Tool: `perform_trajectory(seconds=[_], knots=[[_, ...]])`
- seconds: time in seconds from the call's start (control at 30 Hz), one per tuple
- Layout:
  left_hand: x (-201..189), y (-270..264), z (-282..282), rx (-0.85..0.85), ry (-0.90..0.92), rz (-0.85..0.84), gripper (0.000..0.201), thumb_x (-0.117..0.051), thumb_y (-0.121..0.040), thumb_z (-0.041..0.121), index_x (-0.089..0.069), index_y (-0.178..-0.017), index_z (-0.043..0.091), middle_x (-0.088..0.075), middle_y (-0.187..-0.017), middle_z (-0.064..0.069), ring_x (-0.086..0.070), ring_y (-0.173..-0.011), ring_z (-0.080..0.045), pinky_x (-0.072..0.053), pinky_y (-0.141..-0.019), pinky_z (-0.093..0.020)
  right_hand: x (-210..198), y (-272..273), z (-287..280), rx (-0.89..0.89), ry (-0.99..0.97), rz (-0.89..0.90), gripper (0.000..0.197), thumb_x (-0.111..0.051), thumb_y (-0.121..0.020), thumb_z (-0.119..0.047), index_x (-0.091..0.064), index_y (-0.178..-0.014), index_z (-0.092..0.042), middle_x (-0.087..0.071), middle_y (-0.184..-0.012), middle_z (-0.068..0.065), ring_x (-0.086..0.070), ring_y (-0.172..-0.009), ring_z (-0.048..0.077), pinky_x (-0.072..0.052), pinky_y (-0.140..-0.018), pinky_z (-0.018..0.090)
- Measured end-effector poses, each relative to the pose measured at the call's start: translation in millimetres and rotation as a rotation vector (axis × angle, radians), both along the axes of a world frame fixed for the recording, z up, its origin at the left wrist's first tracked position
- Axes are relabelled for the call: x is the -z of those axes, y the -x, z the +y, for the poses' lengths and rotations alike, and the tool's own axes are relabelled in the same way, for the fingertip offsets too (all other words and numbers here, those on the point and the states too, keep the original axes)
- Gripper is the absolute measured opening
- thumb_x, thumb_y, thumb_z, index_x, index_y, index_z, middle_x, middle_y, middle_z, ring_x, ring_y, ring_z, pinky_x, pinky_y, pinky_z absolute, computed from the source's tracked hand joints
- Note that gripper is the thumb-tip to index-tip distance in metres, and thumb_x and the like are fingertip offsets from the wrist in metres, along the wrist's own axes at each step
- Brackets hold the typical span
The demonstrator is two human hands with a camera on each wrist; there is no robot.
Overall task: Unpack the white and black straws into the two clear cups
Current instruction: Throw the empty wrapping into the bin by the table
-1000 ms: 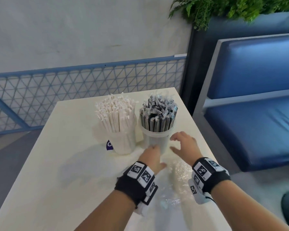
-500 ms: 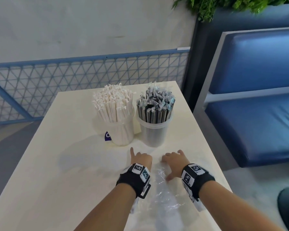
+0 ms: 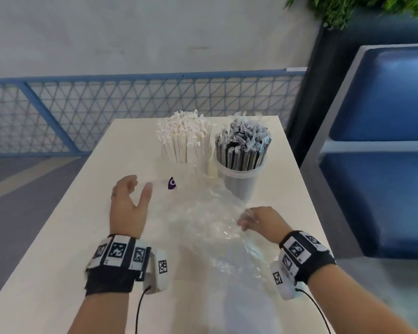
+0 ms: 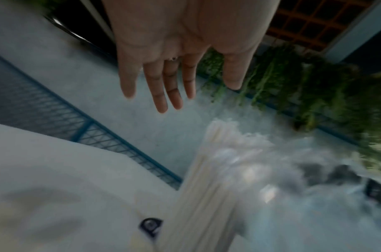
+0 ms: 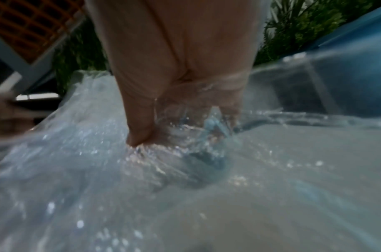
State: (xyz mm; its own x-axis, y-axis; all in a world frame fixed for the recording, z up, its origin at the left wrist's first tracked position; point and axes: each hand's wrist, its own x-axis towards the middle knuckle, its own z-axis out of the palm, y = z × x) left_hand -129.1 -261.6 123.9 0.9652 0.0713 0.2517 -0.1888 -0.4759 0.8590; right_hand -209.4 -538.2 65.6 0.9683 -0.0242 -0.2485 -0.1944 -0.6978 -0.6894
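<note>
We see right hand pinching crumpled clear plastic wrap; left hand at 9 o'clock, grip open.

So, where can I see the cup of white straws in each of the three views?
Head: cup of white straws stands at the table's far end, centre, left of the black straws.
Left wrist: blurred, lower centre, below the open left hand.
Right wrist: not in view; clear plastic wrap fills it.
Shared landmark: the green plant.

white cup veiled by wrap | right fingertips seemingly buried
</note>
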Motion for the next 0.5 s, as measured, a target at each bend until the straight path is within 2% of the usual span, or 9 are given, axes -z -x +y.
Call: perform_trajectory(seconds=[0.07,0.1,0.17,0.23,0.3,0.33,0.4,0.47,0.5], knots=[[15,7,14,0.117,0.144,0.198,0.033,-0.056,-0.089,0.031,-0.051,-0.116,0.012,-0.058,-0.108,-0.007,-0.056,-0.109,-0.027,-0.037,-0.085,-0.025,-3,0,4,0.069,-0.135,-0.072,0.01,-0.063,-0.087,-0.02,-0.069,-0.079,-0.024,-0.07,-0.074,-0.004,-0.067,-0.078,0.013,-0.048,-0.085,0.028],[24,13,18,0.232,0.251,0.313,0.04,-0.061,-0.083,0.043,-0.052,-0.113,0.017,-0.059,-0.106,-0.003,-0.059,-0.105,-0.022,-0.038,-0.085,-0.026,-3,1,7,0.102,-0.194,-0.106,0.014,-0.063,-0.087,-0.021,-0.068,-0.076,-0.028,-0.07,-0.073,-0.005,-0.067,-0.075,0.012,-0.049,-0.085,0.029],[42,23,19,0.398,0.413,0.497,0.083,-0.073,-0.047,0.071,-0.049,-0.112,0.026,-0.059,-0.107,0.002,-0.06,-0.097,-0.008,-0.043,-0.083,-0.026,-4,1,17,0.174,-0.319,-0.153,0.02,-0.062,-0.088,-0.021,-0.067,-0.073,-0.034,-0.071,-0.073,-0.003,-0.067,-0.072,0.012,-0.05,-0.083,0.028],[54,32,12,0.563,0.356,0.553,0.117,-0.075,-0.028,0.077,-0.039,-0.126,0.023,-0.055,-0.122,-0.001,-0.056,-0.106,-0.002,-0.045,-0.082,-0.019,-9,2,28,0.203,-0.382,-0.182,0.02,-0.057,-0.091,-0.021,-0.067,-0.076,-0.03,-0.07,-0.07,-0.006,-0.068,-0.071,0.011,-0.047,-0.078,0.021],[52,40,-3,0.704,0.259,0.589,0.123,-0.076,-0.035,0.072,-0.025,-0.135,0.023,-0.049,-0.132,0.004,-0.051,-0.116,-0.003,-0.048,-0.082,-0.017,-14,2,40,0.208,-0.406,-0.206,0.023,-0.051,-0.095,-0.021,-0.065,-0.078,-0.026,-0.07,-0.066,-0.007,-0.069,-0.077,0.016,-0.045,-0.079,0.02],[48,41,-10,0.735,0.256,0.59,0.116,-0.078,-0.041,0.065,-0.024,-0.135,0.023,-0.05,-0.13,0.006,-0.052,-0.117,-0.006,-0.049,-0.08,-0.016,-17,3,46,0.206,-0.425,-0.212,0.024,-0.049,-0.096,-0.021,-0.065,-0.079,-0.025,-0.07,-0.066,-0.007,-0.069,-0.078,0.017,-0.045,-0.08,0.02],[37,41,-20,0.727,0.259,0.537,0.084,-0.076,-0.052,0.056,-0.043,-0.124,0.028,-0.06,-0.117,0.001,-0.06,-0.108,-0.015,-0.05,-0.078,-0.015,-25,6,56,0.192,-0.462,-0.22,0.021,-0.05,-0.095,-0.024,-0.065,-0.081,-0.026,-0.071,-0.07,-0.008,-0.069,-0.078,0.012,-0.046,-0.081,0.019],[24,35,-22,0.727,0.296,0.47,0.042,-0.077,-0.066,0.043,-0.059,-0.101,0.031,-0.068,-0.096,-0.003,-0.066,-0.091,-0.018,-0.052,-0.077,-0.022,-35,10,62,0.209,-0.485,-0.231,0.004,-0.061,-0.088,-0.028,-0.065,-0.086,-0.03,-0.072,-0.082,-0.007,-0.068,-0.083,0.007,-0.048,-0.083,0.018],[18,32,-22,0.74,0.317,0.448,0.027,-0.076,-0.073,0.028,-0.061,-0.095,0.024,-0.069,-0.083,-0.003,-0.067,-0.079,-0.016,-0.053,-0.072,-0.025,-39,13,64,0.235,-0.5,-0.239,0.01,-0.069,-0.082,-0.029,-0.064,-0.09,-0.032,-0.072,-0.089,-0.008,-0.067,-0.087,0.006,-0.05,-0.084,0.02]])
